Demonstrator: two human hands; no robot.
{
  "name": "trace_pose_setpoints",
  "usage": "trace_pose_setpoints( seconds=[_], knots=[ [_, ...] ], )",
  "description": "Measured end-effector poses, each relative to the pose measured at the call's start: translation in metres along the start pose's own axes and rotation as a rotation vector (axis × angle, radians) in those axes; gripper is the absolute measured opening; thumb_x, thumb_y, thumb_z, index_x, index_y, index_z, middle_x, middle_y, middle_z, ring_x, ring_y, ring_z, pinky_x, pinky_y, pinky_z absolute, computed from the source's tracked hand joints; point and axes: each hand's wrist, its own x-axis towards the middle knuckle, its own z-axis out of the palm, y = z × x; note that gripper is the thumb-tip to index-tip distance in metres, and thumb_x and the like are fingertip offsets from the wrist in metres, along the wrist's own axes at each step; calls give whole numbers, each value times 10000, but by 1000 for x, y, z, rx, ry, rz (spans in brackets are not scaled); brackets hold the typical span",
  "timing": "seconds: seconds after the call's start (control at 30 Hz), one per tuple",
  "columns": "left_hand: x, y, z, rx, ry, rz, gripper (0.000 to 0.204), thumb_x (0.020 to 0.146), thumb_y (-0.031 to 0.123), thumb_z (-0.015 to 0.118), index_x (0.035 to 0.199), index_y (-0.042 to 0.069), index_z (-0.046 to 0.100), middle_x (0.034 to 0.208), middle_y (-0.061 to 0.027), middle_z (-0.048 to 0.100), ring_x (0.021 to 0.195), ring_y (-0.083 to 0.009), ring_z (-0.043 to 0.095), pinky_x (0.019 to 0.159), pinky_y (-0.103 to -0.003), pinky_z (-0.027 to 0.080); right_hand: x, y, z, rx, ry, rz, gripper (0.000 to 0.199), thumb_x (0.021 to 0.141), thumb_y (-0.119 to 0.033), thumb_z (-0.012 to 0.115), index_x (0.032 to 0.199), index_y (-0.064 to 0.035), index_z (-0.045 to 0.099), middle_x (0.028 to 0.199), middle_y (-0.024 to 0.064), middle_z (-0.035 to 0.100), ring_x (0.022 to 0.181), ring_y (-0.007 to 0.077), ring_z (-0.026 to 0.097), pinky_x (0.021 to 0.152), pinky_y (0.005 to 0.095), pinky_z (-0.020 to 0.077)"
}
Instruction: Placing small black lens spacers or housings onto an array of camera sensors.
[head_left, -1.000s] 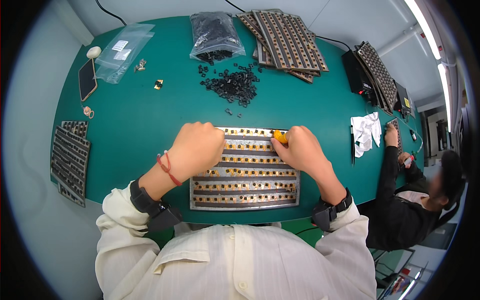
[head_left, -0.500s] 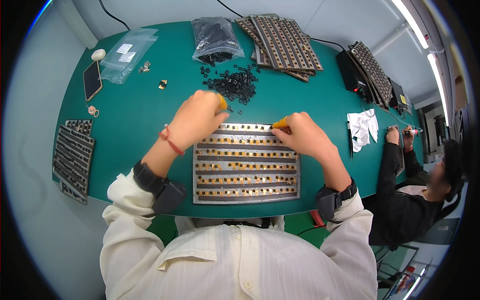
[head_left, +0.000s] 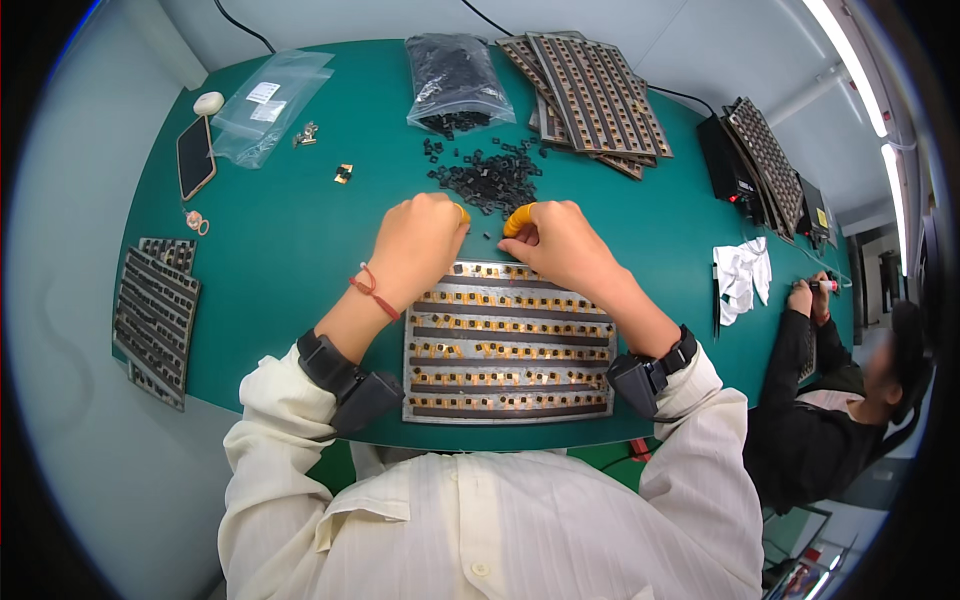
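A grey metal plate [head_left: 510, 345] with dark strips and rows of small gold-and-black parts lies on the green table in front of me. My left hand [head_left: 420, 240] and my right hand [head_left: 560, 240] are just beyond the plate's far edge, fingers curled, with orange covers on the fingertips. Both reach toward a loose heap of small black parts [head_left: 490, 180]. Whether either hand pinches a part is hidden by the fingers.
A bag of black parts [head_left: 455, 75] and stacked plates [head_left: 590, 90] sit at the back, more plates [head_left: 155, 310] at the left edge. A phone [head_left: 195, 155] and clear bag [head_left: 265, 105] lie far left. Another person [head_left: 850, 400] works at the right.
Both hands moved from over the plate forward to its far edge, toward the heap of black parts, and came closer together.
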Motion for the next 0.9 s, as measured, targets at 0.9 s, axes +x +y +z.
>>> trace_pose_setpoints(
  seconds=[0.9],
  knots=[
    [-1, 9, -6, -106, -62, 42, 140, 804, 107, 723, 863, -19, 713, 815, -127, 645, 726, -291, 658, 647, -387, 525, -61, 24, -37, -163, 117, -73, 149, 807, -61, 738, 917, 38, 718, 816, 139, 639, 744, 270, 661, 683, 364, 515]
  ],
)
